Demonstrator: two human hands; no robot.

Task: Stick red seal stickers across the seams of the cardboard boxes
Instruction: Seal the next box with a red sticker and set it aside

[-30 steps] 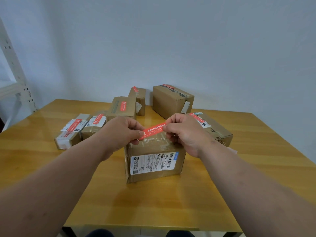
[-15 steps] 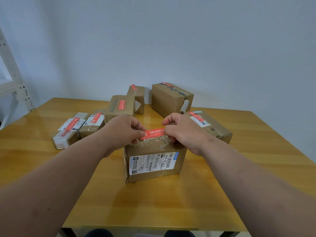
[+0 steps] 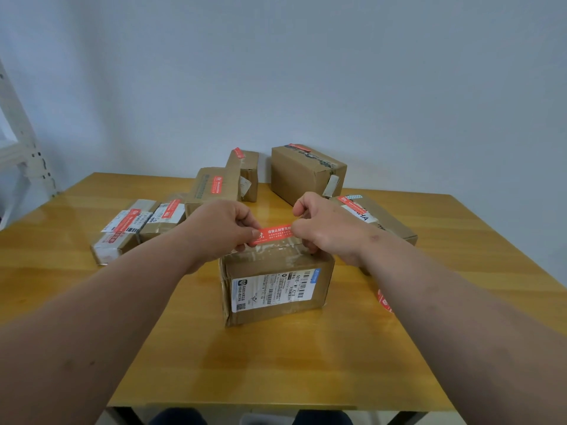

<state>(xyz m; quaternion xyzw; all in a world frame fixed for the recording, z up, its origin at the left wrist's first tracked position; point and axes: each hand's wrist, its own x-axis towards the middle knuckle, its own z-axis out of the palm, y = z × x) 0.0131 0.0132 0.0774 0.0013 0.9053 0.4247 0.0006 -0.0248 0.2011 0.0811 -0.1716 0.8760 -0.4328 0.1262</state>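
A brown cardboard box (image 3: pixel 276 289) with a white shipping label on its near side stands in the middle of the table. Just above its taped top seam a red seal sticker (image 3: pixel 274 233) is stretched flat. My left hand (image 3: pixel 221 228) pinches the sticker's left end and my right hand (image 3: pixel 325 231) pinches its right end. Whether the sticker touches the box top is hidden by my fingers.
Several other cardboard boxes with red stickers lie around: two flat ones (image 3: pixel 129 231) at left, two (image 3: pixel 214 188) behind, a large one (image 3: pixel 306 173) at the back, one (image 3: pixel 377 219) at right. A red sticker strip (image 3: pixel 383 302) peeks out beside my right forearm. The wooden table (image 3: pixel 276 363) ends near me; a white rack (image 3: pixel 18 142) stands left.
Both hands have lowered the sticker closer to the box top and moved slightly nearer each other; the sticker now lies more level.
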